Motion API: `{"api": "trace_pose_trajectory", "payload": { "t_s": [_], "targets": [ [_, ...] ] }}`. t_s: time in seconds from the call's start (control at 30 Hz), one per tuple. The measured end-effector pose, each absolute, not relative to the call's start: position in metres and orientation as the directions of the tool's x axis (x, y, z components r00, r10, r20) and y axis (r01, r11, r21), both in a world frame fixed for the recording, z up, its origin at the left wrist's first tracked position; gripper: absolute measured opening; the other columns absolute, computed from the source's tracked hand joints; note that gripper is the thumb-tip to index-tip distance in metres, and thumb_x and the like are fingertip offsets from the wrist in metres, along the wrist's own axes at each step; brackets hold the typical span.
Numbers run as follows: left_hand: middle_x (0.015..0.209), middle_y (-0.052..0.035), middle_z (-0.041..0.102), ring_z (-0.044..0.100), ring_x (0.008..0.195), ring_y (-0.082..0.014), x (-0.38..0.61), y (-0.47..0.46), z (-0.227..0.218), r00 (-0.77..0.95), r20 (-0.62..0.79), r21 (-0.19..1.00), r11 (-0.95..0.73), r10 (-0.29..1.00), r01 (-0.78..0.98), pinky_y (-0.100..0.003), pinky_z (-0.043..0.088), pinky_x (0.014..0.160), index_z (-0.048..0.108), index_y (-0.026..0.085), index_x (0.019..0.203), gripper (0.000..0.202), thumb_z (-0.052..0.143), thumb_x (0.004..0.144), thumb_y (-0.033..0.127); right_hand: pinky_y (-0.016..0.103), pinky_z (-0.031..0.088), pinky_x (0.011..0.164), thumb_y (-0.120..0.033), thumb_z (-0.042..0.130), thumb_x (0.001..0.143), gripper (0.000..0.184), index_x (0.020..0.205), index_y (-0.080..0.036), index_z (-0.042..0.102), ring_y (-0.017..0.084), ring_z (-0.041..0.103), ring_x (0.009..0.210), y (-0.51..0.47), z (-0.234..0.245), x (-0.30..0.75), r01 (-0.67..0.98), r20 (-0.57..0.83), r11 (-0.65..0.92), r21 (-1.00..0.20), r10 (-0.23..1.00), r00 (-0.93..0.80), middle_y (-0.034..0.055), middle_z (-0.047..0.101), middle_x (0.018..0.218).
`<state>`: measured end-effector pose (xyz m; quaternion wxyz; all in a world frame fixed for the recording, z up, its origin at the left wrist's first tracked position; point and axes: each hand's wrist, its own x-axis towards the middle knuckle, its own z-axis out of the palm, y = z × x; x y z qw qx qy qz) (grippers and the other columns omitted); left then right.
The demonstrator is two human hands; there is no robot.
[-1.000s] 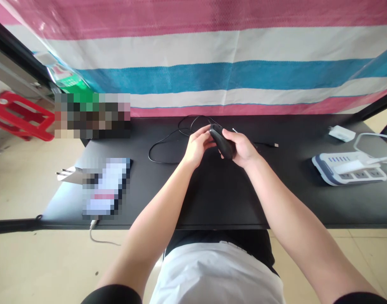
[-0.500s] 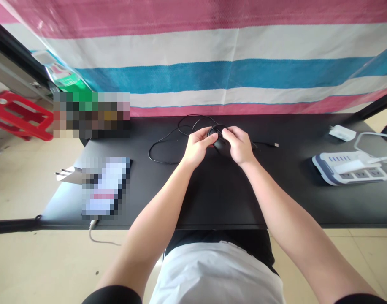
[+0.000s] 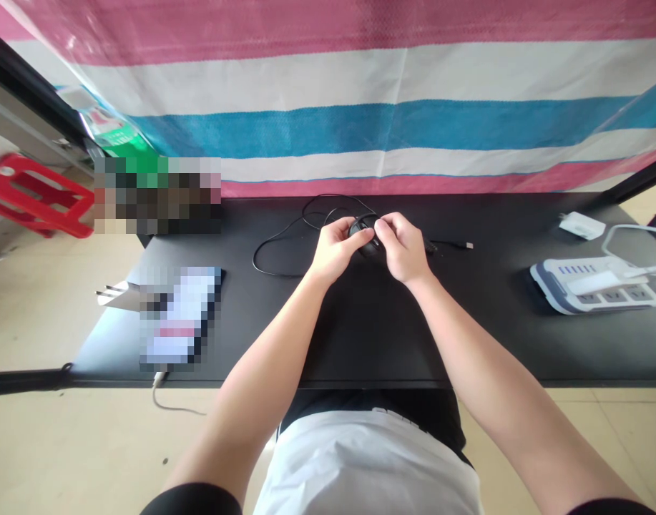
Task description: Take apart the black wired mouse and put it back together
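Close together over the middle of the black table, my left hand [image 3: 335, 250] and my right hand [image 3: 403, 247] are both closed on a bunched, looped part of a black USB cable [image 3: 366, 226]. Both thumbs press on top of the bunch, and the fingers curl around its sides. Whether another dark object sits under the loops, I cannot tell. Loose cable runs in wide loops on the table behind and left of my left hand. To the right of my right hand lies the cable's end, with a silver USB plug [image 3: 468, 245].
On the black table [image 3: 242, 336], a phone [image 3: 182, 315] and a white charger [image 3: 121, 296] lie at left. A white power strip [image 3: 590, 286] and white adapter [image 3: 582, 225] are at right. A green-labelled bottle [image 3: 126, 143] stands back left, near a red stool [image 3: 38, 193]. Striped sheeting [image 3: 328, 129] hangs behind.
My thumbs have shifted slightly on the bunched cable, and the bunch has turned a little between my hands. The plug end has hardly moved.
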<state>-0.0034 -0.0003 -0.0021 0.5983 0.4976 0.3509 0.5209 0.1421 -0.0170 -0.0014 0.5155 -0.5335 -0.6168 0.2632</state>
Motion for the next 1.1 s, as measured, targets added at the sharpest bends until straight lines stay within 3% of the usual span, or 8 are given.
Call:
{"api": "trace_pose_trajectory", "payload": {
  "t_s": [0.2,0.6,0.67,0.73,0.83,0.9,1.03,1.1],
  "targets": [
    [0.064,0.0020,0.062,0.055,0.058,-0.0084,-0.004,0.000,-0.002,0.192,0.074,0.970,-0.027,0.979,-0.240,-0.023,0.045,0.059,0.067,0.014,0.072,0.022,0.078,0.066,0.032,0.030,0.040,0.064,-0.069,0.039,0.092,0.053,0.075,-0.021,0.055,0.015,0.054,0.064,-0.018,-0.001,0.143,0.454,0.380,0.307,-0.837,0.922,0.077,-0.0005,0.059,0.065],
    [0.062,0.0019,0.060,0.055,0.056,-0.0087,-0.003,0.000,-0.004,0.190,0.062,0.973,-0.017,0.980,-0.229,-0.023,0.047,0.058,0.066,0.014,0.070,0.021,0.079,0.065,0.030,0.031,0.043,0.068,-0.071,0.038,0.091,0.055,0.075,-0.021,0.055,0.016,0.056,0.069,-0.017,-0.003,0.145,0.454,0.345,0.271,-0.849,0.935,0.086,0.0004,0.060,0.068],
    [0.061,0.0019,0.058,0.054,0.055,-0.0089,-0.002,0.001,-0.003,0.150,0.023,0.972,0.013,0.988,-0.234,-0.023,0.049,0.057,0.063,0.015,0.067,0.023,0.078,0.067,0.031,0.032,0.047,0.074,-0.068,0.041,0.091,0.050,0.086,-0.021,0.058,0.018,0.061,0.077,-0.017,-0.004,0.145,0.423,0.355,0.292,-0.858,0.932,0.075,0.0021,0.065,0.079],
    [0.063,0.0020,0.057,0.055,0.055,-0.0093,-0.003,0.003,-0.002,0.088,-0.039,0.956,0.063,0.995,-0.288,-0.024,0.051,0.056,0.061,0.016,0.067,0.024,0.078,0.068,0.033,0.035,0.051,0.083,-0.063,0.055,0.086,0.045,0.103,-0.021,0.058,0.021,0.065,0.090,-0.017,-0.005,0.145,0.426,0.386,0.335,-0.840,0.922,0.037,0.0057,0.069,0.097],
    [0.067,0.0028,0.058,0.058,0.055,-0.0096,-0.004,0.008,-0.001,-0.057,-0.141,0.923,0.110,0.988,-0.369,-0.023,0.052,0.054,0.058,0.017,0.079,0.027,0.078,0.070,0.032,0.043,0.051,0.096,-0.043,0.077,0.069,0.059,0.118,-0.021,0.055,0.027,0.064,0.108,-0.017,-0.008,0.143,0.530,0.433,0.394,-0.751,0.900,-0.055,0.0113,0.066,0.120],
    [0.069,0.0041,0.058,0.060,0.055,-0.0101,-0.005,0.011,-0.001,-0.157,-0.176,0.921,0.106,0.972,-0.375,-0.024,0.054,0.054,0.052,0.019,0.088,0.033,0.078,0.070,0.030,0.047,0.050,0.101,-0.031,0.078,0.065,0.063,0.122,-0.021,0.055,0.030,0.063,0.113,-0.017,-0.009,0.141,0.586,0.436,0.398,-0.705,0.896,-0.084,0.0126,0.065,0.123],
    [0.071,0.0058,0.058,0.063,0.057,-0.0109,-0.006,0.014,0.000,-0.264,-0.182,0.933,0.081,0.947,-0.351,-0.025,0.056,0.057,0.044,0.022,0.096,0.042,0.078,0.073,0.029,0.046,0.054,0.094,-0.032,0.076,0.066,0.065,0.126,-0.020,0.054,0.029,0.066,0.111,-0.015,-0.009,0.143,0.515,0.415,0.390,-0.763,0.907,-0.072,0.0127,0.068,0.124],
    [0.072,0.0051,0.058,0.064,0.058,-0.0120,-0.008,0.015,0.001,-0.283,-0.198,0.931,0.090,0.938,-0.355,-0.025,0.056,0.056,0.044,0.021,0.095,0.040,0.077,0.074,0.028,0.043,0.057,0.085,-0.033,0.070,0.072,0.051,0.120,-0.018,0.059,0.028,0.069,0.105,-0.010,-0.009,0.150,0.477,0.418,0.364,-0.800,0.908,0.008,0.0124,0.071,0.117]
  ]
}}
